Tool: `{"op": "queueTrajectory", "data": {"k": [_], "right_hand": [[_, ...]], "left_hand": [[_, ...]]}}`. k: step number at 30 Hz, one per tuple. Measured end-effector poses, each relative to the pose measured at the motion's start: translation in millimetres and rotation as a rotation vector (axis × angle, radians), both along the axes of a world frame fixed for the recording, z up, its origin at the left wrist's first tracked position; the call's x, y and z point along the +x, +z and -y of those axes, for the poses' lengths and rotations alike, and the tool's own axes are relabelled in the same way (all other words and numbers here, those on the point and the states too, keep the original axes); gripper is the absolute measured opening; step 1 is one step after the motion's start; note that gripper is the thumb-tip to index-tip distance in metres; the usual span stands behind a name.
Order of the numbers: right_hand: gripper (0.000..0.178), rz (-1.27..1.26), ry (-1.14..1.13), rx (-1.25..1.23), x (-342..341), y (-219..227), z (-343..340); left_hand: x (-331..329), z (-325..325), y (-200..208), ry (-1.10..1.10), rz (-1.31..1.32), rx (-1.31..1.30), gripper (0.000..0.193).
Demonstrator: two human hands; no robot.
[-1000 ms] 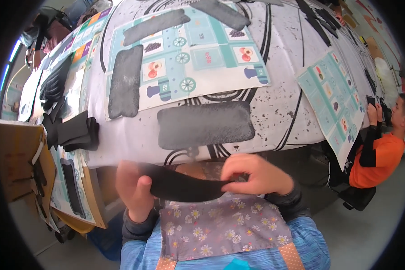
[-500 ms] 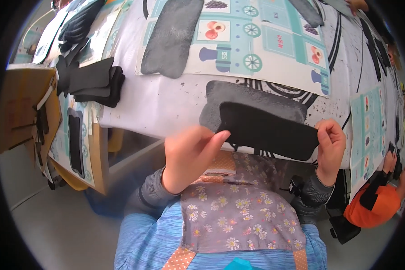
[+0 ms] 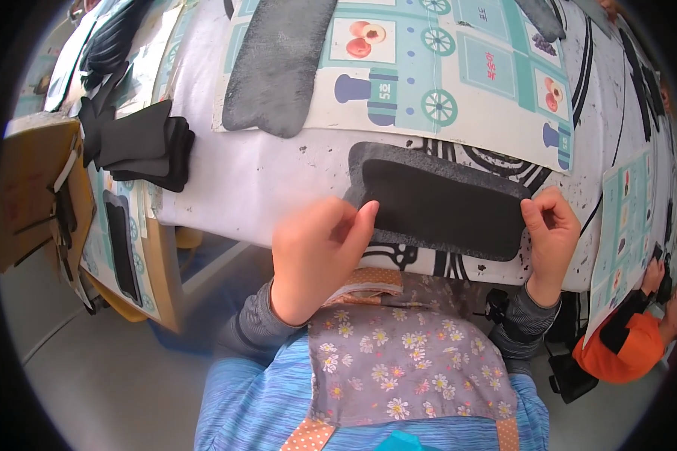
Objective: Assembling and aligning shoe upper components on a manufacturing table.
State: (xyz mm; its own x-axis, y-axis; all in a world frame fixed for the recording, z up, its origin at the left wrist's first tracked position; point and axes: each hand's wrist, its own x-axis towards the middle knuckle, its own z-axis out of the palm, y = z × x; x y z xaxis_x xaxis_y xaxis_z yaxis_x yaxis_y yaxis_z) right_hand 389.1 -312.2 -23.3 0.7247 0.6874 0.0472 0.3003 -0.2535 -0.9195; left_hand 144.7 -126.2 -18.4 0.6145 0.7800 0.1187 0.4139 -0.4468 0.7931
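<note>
Between my two hands is a smooth black cut piece (image 3: 444,210), a flat, long shape with a wavy end. It lies over a slightly larger grey, rough-faced piece (image 3: 406,156), whose border shows around it, at the table's near edge. My left hand (image 3: 316,259) pinches the left end of the black piece with thumb and fingers. At the other end, my right hand (image 3: 551,237) grips the right corner between thumb and curled fingers. Whether the two pieces touch all over cannot be told.
Beyond my hands a printed board (image 3: 459,113) with fruit pictures carries another grey piece (image 3: 274,71). Stacked black pieces (image 3: 147,146) sit at the table's left corner, above a cardboard box (image 3: 41,195). On the right, a person in orange (image 3: 624,346) works beside another printed board (image 3: 617,225).
The black piece has shifted up onto the grey piece and lines up with it more closely. Both hands keep their grip. The whole view has shifted slightly.
</note>
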Motion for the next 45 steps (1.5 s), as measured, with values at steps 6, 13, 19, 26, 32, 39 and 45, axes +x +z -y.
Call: {"op": "queueTrajectory", "data": {"k": [6, 13, 19, 26, 32, 39, 45], "right_hand": [[0.027, 0.003, -0.019, -0.03, 0, 0, -2], [0.028, 0.012, -0.027, -0.055, -3, 2, -5], [0.028, 0.005, -0.032, -0.06, -3, 3, -6], [0.028, 0.036, -0.013, -0.076, 1, 4, -5], [0.022, 0.0, -0.059, -0.097, -2, 8, -4], [0.021, 0.074, 0.018, -0.179, 2, 12, -12], [0.023, 0.078, -0.016, -0.206, 4, 11, -9]], "left_hand": [[1, -1, -1, -0.039, -0.032, 0.026, 0.027], [1, -1, -2, -0.024, -0.031, 0.0, 0.026], [2, -2, 0, -0.001, -0.073, -0.004, 0.026], [4, 0, 1, -0.004, -0.098, -0.006, 0.027], [8, -2, 4, -0.02, -0.172, 0.009, 0.025], [-2, -5, 1, 0.02, -0.262, 0.036, 0.026], [3, -3, 3, 0.025, -0.255, -0.015, 0.028]]}}
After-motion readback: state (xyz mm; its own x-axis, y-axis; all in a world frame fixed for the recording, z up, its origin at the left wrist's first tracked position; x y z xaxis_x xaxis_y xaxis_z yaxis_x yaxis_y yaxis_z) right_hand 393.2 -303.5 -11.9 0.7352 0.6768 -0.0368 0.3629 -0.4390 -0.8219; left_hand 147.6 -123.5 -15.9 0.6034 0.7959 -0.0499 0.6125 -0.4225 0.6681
